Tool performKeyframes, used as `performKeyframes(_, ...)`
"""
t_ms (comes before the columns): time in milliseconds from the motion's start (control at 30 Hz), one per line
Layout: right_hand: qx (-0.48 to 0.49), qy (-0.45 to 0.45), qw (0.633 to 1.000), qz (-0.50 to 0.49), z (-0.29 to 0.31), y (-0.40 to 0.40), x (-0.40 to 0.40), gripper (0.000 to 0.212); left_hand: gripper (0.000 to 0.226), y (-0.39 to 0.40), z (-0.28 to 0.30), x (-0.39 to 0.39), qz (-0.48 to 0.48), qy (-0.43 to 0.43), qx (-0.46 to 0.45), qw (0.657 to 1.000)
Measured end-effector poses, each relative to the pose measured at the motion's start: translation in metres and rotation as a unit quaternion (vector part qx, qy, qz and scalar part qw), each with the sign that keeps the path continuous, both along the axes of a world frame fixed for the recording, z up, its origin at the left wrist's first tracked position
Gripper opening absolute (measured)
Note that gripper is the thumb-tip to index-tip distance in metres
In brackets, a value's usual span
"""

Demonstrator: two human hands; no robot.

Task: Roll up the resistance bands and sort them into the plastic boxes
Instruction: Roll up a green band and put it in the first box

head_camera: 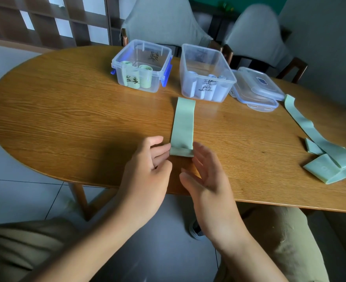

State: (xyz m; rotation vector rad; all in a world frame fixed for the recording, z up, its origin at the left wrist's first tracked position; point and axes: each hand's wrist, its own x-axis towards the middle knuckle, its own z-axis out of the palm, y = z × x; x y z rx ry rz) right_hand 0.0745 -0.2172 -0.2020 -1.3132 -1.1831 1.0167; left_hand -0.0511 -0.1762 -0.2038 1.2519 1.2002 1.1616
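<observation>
A pale green resistance band (183, 123) lies flat on the wooden table (66, 119), running away from me, with its near end folded over once. My left hand (147, 171) touches the left edge of that fold with its fingertips, fingers slightly bent. My right hand (204, 176) is spread with straight fingers beside the fold's right edge. At the back, a clear box with blue clips (120, 64) holds several rolled green bands. To its right, a second clear box (225, 64) holds rolled pale blue bands.
More green bands (328, 159) lie loose in a heap at the table's right edge. Two clear lids (257, 88) are stacked right of the boxes. Chairs with grey covers (164, 19) stand behind the table. My knees are below the near edge.
</observation>
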Motion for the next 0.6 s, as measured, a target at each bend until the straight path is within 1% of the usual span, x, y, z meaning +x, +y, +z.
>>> performKeyframes(133,-0.003,-0.032,0.999,-0.006,0.0,0.0,0.006,0.057,0.051,-0.001,0.001,-0.001,-0.007,-0.011,-0.004,1.0)
performKeyframes(300,0.013,-0.096,0.995,-0.01,0.002,0.0,0.006,0.068,0.047,-0.007,0.0,0.002,0.0,-0.014,0.003,1.0)
performKeyframes(400,0.025,-0.107,0.994,-0.01,0.004,-0.001,0.008,0.076,0.049,-0.01,0.003,0.005,-0.001,0.025,0.032,0.999)
performKeyframes(500,0.031,-0.133,0.991,-0.001,0.006,-0.003,0.01,0.078,0.047,-0.011,0.008,0.004,-0.003,0.062,0.062,0.996)
performKeyframes(600,0.041,-0.196,0.98,0.001,0.005,-0.004,0.01,0.079,0.051,-0.015,0.009,0.004,0.0,0.133,0.11,0.985)
